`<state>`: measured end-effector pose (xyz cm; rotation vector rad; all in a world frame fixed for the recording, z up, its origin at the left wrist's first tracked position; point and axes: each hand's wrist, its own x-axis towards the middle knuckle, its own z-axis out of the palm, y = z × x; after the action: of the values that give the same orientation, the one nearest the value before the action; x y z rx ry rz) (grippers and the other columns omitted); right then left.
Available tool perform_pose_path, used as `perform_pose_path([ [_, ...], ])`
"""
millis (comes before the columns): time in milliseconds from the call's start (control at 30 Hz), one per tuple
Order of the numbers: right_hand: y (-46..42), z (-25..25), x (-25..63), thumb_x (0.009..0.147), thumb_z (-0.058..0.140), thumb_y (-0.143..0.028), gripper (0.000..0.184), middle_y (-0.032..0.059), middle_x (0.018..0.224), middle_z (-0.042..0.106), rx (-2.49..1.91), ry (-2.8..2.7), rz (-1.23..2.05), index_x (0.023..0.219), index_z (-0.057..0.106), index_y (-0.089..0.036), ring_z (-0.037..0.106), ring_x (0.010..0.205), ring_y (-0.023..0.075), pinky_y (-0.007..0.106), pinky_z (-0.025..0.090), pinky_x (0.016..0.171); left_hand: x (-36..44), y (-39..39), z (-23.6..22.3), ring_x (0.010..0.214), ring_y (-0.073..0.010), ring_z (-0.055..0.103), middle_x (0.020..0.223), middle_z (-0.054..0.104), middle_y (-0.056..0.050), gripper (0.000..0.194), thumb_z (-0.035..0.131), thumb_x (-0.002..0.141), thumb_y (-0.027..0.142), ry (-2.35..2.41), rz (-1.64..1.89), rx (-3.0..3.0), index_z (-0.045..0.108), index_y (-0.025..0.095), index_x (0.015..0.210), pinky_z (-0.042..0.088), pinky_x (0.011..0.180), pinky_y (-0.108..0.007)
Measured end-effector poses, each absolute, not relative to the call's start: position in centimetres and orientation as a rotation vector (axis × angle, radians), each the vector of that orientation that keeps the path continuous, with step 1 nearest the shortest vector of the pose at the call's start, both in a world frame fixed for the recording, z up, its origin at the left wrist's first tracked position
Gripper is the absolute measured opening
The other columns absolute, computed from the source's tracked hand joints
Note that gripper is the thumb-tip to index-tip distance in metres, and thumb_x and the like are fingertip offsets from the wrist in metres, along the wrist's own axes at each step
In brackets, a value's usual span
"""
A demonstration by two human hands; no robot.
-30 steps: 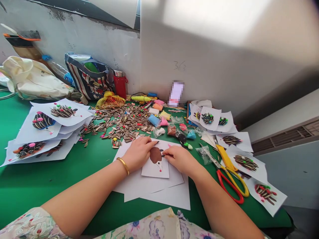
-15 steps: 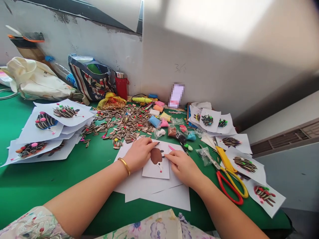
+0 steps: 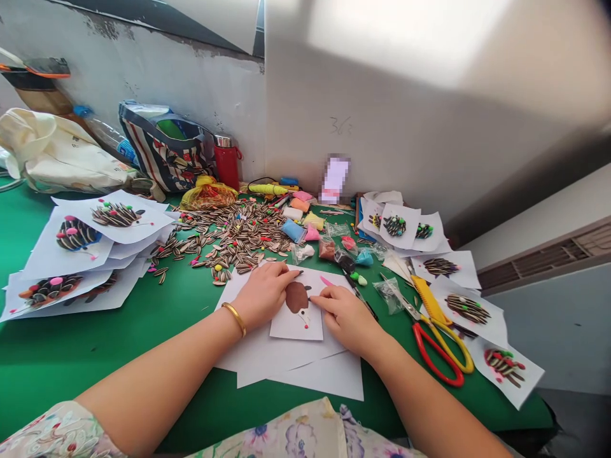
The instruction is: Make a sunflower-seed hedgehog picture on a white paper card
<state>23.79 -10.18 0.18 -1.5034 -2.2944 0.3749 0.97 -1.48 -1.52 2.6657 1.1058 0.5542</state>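
A small white card [image 3: 296,329] lies on several larger white sheets [image 3: 329,376]. On it is a flat brown clay hedgehog shape [image 3: 296,296], with a dark eye, thin lines and a small red dot at its lower end. My left hand [image 3: 267,287], with a gold bracelet at the wrist, rests along the card's left side, fingers stretched out. Its index fingertip reaches a small dark tip above the brown shape. From the right, my right hand [image 3: 346,315] puts its stretched index fingertip on a small dark leg at the shape's edge; its other fingers are partly curled.
Beyond the sheets spreads a pile of striped sunflower seeds [image 3: 243,238], beside small bags of coloured clay [image 3: 292,230]. Red-and-yellow scissors [image 3: 442,346] lie at right near finished seed-hedgehog cards [image 3: 468,308]. More cards [image 3: 119,216] are stacked at left. A red flask [image 3: 226,164] stands behind.
The whole view has shifted slightly. My right index fingertip has moved a little inward and up, nearer the brown shape's edge. My left hand stays in place on the card.
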Motion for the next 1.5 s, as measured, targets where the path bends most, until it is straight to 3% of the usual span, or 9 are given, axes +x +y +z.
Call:
perform_pose_path([
  [300,-10.12,-0.04,23.53,0.084,0.051,-0.003,0.05,0.0074,0.1,0.063,-1.523,-2.336,0.334,0.125,0.07,-0.025,0.058,0.095,0.0218,0.035,0.05,0.085,1.0,-1.51,-1.41,0.112,-0.0252,0.054,0.118,0.062,-0.009,0.043,0.045,0.095,0.014,1.105,0.546,2.661,0.06,0.026,0.134,0.044,0.099,-0.043],
  [600,-10.08,-0.11,23.39,0.085,0.05,-0.004,0.047,0.0085,0.099,0.062,-1.562,-2.251,0.325,0.124,0.07,-0.02,0.058,0.092,0.0214,0.034,0.05,0.082,1.04,-1.58,-1.3,0.109,-0.0244,0.054,0.117,0.062,-0.008,0.044,0.044,0.095,0.014,1.119,0.521,2.66,0.059,0.027,0.134,0.044,0.096,-0.041],
  [967,-10.12,-0.12,23.2,0.083,0.054,-0.004,0.047,0.0053,0.093,0.059,-1.57,-2.325,0.329,0.119,0.073,-0.028,0.057,0.086,0.0187,0.03,0.048,0.078,1.02,-1.52,-1.36,0.107,-0.0247,0.053,0.115,0.062,-0.008,0.044,0.045,0.095,0.015,1.103,0.53,2.665,0.059,0.027,0.135,0.044,0.094,-0.041],
  [1500,-10.1,-0.34,23.46,0.085,0.051,-0.005,0.047,0.0069,0.093,0.061,-1.528,-2.271,0.319,0.124,0.07,-0.023,0.059,0.09,0.0206,0.031,0.05,0.08,0.92,-1.53,-1.42,0.113,-0.0257,0.053,0.119,0.061,-0.009,0.044,0.047,0.093,0.013,1.097,0.553,2.665,0.06,0.027,0.133,0.045,0.099,-0.043],
])
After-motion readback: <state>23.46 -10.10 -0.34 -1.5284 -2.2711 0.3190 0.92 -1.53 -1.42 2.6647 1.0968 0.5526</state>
